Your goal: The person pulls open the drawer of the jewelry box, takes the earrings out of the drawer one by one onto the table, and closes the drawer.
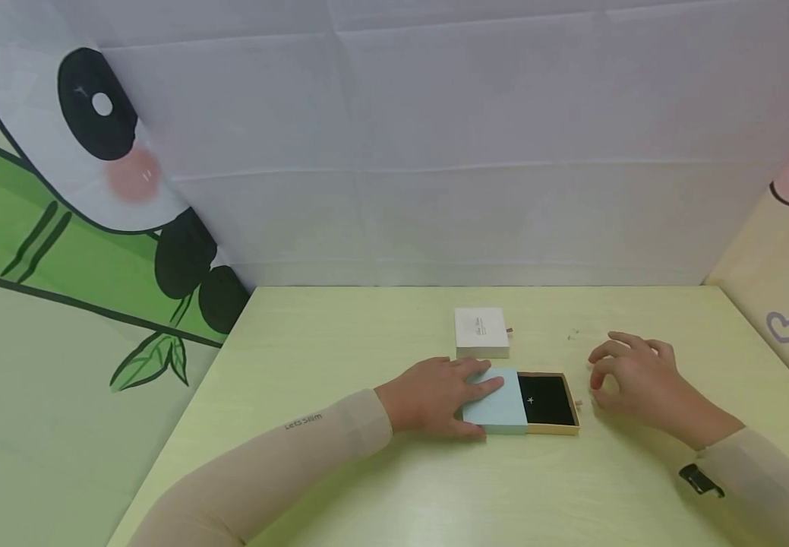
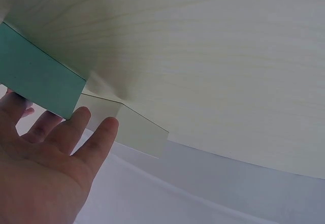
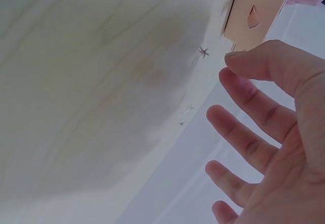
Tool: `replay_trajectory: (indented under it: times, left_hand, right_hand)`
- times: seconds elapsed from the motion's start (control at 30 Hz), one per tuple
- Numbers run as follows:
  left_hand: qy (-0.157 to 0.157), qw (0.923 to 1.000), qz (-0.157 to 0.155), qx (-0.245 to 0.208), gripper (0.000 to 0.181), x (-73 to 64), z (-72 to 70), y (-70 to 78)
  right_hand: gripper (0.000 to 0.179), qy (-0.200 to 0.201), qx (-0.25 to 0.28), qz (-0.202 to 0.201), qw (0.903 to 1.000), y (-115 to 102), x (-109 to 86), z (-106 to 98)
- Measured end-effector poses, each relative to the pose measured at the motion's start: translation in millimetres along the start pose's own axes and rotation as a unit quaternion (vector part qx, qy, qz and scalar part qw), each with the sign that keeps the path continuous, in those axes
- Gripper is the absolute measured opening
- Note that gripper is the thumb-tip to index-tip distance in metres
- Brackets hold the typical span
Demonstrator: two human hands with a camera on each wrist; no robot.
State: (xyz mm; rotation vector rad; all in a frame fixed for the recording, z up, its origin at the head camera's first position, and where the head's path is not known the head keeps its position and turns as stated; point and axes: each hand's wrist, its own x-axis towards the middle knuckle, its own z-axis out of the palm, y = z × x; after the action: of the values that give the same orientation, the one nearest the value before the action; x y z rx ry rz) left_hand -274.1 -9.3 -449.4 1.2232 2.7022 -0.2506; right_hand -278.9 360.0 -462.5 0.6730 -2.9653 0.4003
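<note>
A pale blue slide-out jewellery box [image 1: 493, 418] lies on the table with its drawer [image 1: 550, 429] pulled partly out to the right. On the drawer's black lining sits a small silver star earring [image 1: 530, 400]. My left hand [image 1: 438, 395] rests on the blue sleeve with spread fingers, the thumb along its near side. To the right of the drawer, my right hand [image 1: 640, 384] hovers low over the table, thumb and index tips close together and nothing visible between them. Near those tips, a star earring [image 3: 203, 52] lies on the table in the right wrist view.
Behind the blue box is a closed white box [image 1: 479, 330] with a small pull tab on its right. Two tiny star-shaped pieces [image 1: 573, 333] lie farther back on the table [image 1: 339, 342]. A white cloth backdrop [image 1: 435, 190] borders the table's far edge.
</note>
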Motion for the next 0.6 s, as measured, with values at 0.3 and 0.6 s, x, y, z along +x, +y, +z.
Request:
replay_trajectory:
  times: [0.3, 0.6]
  left_hand:
    - [0.002, 0.9999, 0.007, 0.008, 0.088, -5.5, 0.6, 0.8]
    - [0.002, 0.9999, 0.013, 0.007, 0.089, -9.5, 3.1, 1.1]
  right_hand:
    - [0.025, 0.008, 0.001, 0.002, 1.0, -6.6, -5.1, 0.6]
    - [0.025, 0.012, 0.001, 0.005, 0.9999, -15.3, -9.6, -0.1]
